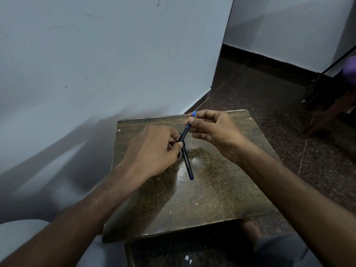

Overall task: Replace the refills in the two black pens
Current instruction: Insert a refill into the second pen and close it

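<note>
Over the small wooden table [221, 189], my two hands hold one black pen [184, 133] tilted between them. My left hand [154, 149] grips its lower end. My right hand [213, 128] pinches its upper end, where a blue tip [194, 113] sticks out past my fingers. A second black pen [187, 162], with white lettering and a blue end, lies slantwise on the table just below my left thumb. Its upper end is hidden by my left hand.
The table stands against a pale wall [96, 64] on the left. Dark speckled floor [269, 93] lies to the right, with a dark stand and a chair leg [327, 112] at the far right. My knees show at the bottom.
</note>
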`<state>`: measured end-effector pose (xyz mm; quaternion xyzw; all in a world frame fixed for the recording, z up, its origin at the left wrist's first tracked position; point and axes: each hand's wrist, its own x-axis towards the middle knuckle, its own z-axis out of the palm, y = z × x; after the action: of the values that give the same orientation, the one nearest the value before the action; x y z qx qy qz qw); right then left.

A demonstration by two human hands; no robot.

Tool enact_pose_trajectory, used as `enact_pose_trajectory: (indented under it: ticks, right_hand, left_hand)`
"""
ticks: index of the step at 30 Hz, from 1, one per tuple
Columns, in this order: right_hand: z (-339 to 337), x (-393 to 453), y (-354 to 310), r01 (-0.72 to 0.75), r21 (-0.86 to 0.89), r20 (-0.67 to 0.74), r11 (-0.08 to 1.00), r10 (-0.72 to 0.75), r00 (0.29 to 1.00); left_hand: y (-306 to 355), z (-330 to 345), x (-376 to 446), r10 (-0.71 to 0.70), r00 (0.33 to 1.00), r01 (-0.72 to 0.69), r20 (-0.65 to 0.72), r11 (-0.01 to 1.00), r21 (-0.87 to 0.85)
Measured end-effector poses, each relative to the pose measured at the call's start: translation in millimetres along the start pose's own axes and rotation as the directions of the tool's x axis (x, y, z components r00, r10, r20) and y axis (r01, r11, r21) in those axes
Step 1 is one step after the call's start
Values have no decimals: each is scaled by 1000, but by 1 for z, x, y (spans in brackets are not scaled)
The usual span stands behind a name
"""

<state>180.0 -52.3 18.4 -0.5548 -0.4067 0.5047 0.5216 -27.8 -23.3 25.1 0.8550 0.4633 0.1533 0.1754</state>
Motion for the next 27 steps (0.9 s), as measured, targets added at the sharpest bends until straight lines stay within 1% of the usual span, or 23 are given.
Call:
enact_pose_trajectory:
  ticks: [3, 10, 14, 19, 20, 24, 25, 27]
  right_hand:
    - [-1, 1, -2, 13, -15, 13, 1000, -13, 1000]
    - [-1, -1, -1, -48, -56, -35, 997, 46, 998]
    - [-1, -2, -6, -99, -8, -15, 995, 99, 995]
    - [2, -4, -2, -160, 34, -128, 987, 163, 978]
    - [2, -4, -2, -175, 41, -132, 984, 179, 975]
    - [-2, -5, -7, -185, 54, -45, 981, 188, 981]
    - [-3, -5, -6, -176, 47, -42, 983, 178, 983]
    - [-3, -6, -5, -175, 32, -82, 984, 177, 981]
  left_hand:
    - [1, 0, -1, 11, 1000, -11, -28, 1000, -17]
    - [2, 2, 0, 10, 1000, -9, 13, 999, -52]
    - [-1, 3, 2, -13, 999, 16, 43, 997, -70]
    - [-2, 6, 0, 7, 996, -1, 84, 998, -65]
    - [-1, 6, 0, 8, 996, -3, 83, 998, -63]
    - [-1, 4, 2, -12, 995, 19, 95, 997, -75]
    - [-1, 4, 2, -16, 995, 25, 103, 997, -80]
    - [0, 5, 1, -21, 993, 31, 116, 996, -88]
